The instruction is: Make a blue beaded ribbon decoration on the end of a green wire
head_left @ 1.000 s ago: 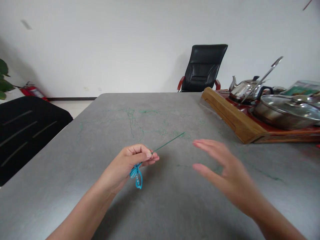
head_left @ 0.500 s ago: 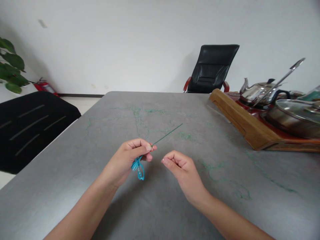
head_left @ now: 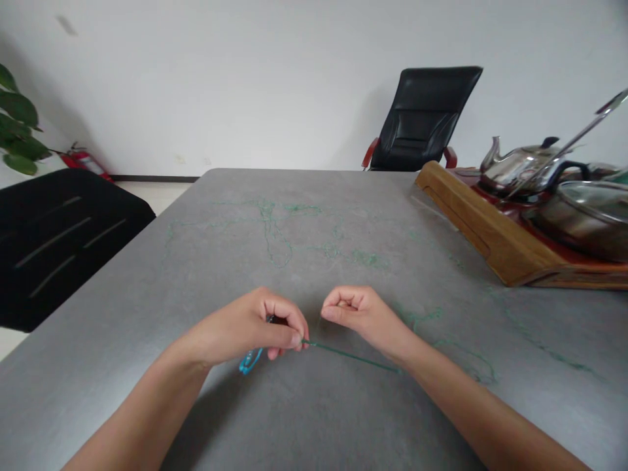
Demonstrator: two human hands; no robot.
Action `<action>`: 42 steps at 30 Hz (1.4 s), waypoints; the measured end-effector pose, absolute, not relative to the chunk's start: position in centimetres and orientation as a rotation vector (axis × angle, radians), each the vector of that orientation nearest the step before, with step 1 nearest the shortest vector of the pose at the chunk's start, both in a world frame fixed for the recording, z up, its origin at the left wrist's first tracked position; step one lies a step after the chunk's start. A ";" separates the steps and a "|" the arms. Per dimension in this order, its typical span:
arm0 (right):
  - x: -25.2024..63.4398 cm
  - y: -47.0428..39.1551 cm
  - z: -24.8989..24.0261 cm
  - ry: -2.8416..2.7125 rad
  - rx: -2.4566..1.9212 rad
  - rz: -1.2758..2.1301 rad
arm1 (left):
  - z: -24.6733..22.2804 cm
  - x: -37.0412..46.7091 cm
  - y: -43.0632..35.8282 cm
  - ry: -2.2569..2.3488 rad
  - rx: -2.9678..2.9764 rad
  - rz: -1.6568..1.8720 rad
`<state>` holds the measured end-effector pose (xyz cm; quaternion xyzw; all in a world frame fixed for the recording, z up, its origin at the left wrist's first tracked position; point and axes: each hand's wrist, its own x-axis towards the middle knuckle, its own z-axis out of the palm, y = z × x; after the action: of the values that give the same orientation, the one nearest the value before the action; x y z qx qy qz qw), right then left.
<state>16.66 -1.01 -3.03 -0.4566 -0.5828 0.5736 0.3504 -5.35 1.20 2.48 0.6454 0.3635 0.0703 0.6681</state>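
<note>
My left hand [head_left: 262,324] is closed, thumb and fingertips pinching one end of a thin, straight green cord [head_left: 360,357]. From the pinch the cord runs right and slightly down, its far end by my right forearm. Below the left palm hangs a looped bundle of bright blue cord [head_left: 250,361], mostly hidden by the hand. My right hand [head_left: 360,313] is closed in a pinch, a little right of and above the left fingertips. A very fine thread [head_left: 319,322] seems to hang from its fingertips; most of it is too faint to follow.
Tangled green threads [head_left: 275,229] lie scattered over the grey table [head_left: 314,418]. At right, a wooden tray [head_left: 490,242] bears a metal kettle [head_left: 524,167] and a lidded pot [head_left: 593,216]. A black chair [head_left: 424,118] stands behind the table, another chair [head_left: 73,242] at left.
My left hand has turned and lowered, so the green cord swung from pointing up-right to down-right. The blue bundle shifted left and shows less. My right hand stays close by, still pinched.
</note>
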 end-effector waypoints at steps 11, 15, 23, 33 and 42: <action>16.5 -3.4 0.6 -1.736 -1.276 1.042 | 2.9 -4.2 -0.1 1.083 2.047 0.176; 15.9 -4.4 1.1 -1.828 -1.254 0.833 | 3.1 -4.0 -0.2 1.201 2.090 0.331; 15.5 -5.2 0.7 -1.914 -1.236 0.712 | 2.8 -4.6 0.3 1.289 1.774 0.578; 15.4 -4.6 -0.4 -1.740 -1.305 1.033 | 2.7 -4.6 0.4 1.070 1.348 0.782; 15.9 -3.2 -1.9 -1.527 -1.243 1.332 | 2.4 -5.0 0.8 0.810 1.170 0.490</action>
<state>15.86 -3.21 -1.93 -0.4852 -0.5959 0.5198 0.3732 -5.02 0.75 2.37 0.5314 0.3678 0.2224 0.7300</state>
